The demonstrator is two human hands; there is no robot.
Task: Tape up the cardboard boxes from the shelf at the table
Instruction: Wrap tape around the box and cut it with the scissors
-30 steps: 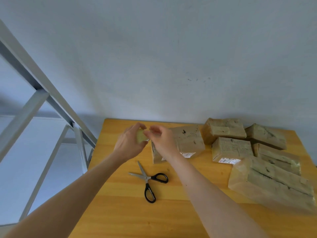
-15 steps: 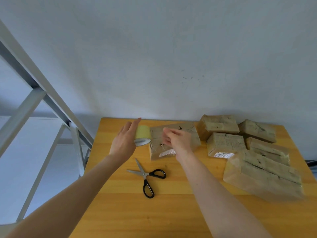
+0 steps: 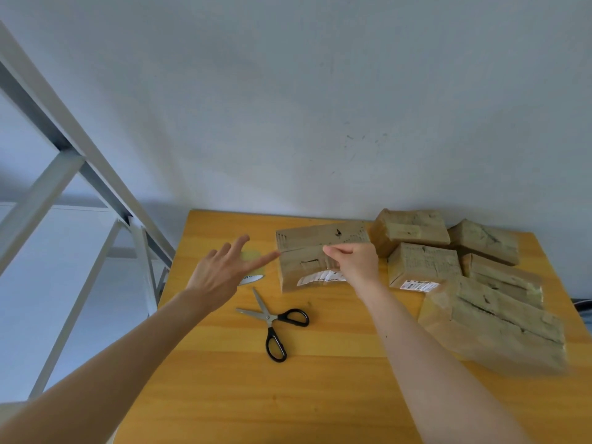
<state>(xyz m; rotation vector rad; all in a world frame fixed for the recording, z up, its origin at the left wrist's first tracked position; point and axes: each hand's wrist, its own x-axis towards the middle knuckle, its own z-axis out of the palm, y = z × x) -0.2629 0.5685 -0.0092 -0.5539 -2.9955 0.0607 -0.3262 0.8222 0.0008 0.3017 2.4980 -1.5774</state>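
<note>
surface (image 3: 224, 395): yellow wood, with both forearms reaching over it.
scissors (image 3: 275, 325): black handles, blades apart, lying between the forearms.
left grip (image 3: 224, 274): wide, fingers spread straight over the tape; I cannot tell if they touch it.
tape (image 3: 253, 257): yellowish roll on the surface, just left of the box, half hidden.
right grip (image 3: 355, 264): fingers curled, thumb and forefinger pinching at the box's top seam.
box (image 3: 307, 251): lies mid-surface, white label on its front.
other boxes (image 3: 423, 264): five, clustered at the right.
shelf (image 3: 73, 161): grey frame, far left.

Blk-handled scissors (image 3: 272, 318) lie open; scuffed grey wall (image 3: 320, 107) behind.
</note>
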